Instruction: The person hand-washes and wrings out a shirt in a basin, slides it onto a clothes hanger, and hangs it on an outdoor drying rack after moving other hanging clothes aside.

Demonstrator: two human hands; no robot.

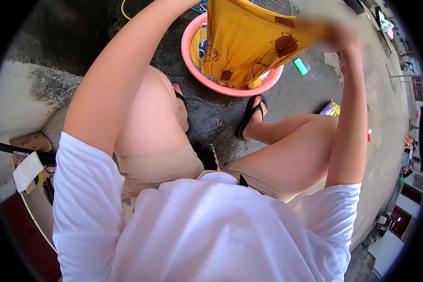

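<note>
A wet-looking yellow garment (249, 47) with brown cat prints hangs stretched above a pink basin (185, 49). Its lower part dips into the basin. My right hand (336, 35), smeared by blur, grips the garment's right end and pulls it out sideways. My left arm reaches up past the top edge of the view, so the left hand is out of sight. More clothes (197, 47), yellow with some blue and white, lie in the basin under the garment.
A green bar-shaped thing (300, 66) lies on the wet concrete right of the basin. A purple and yellow packet (331, 108) is beside my right knee. A cardboard box (30, 141) stands at the left. My sandalled feet flank the basin's near side.
</note>
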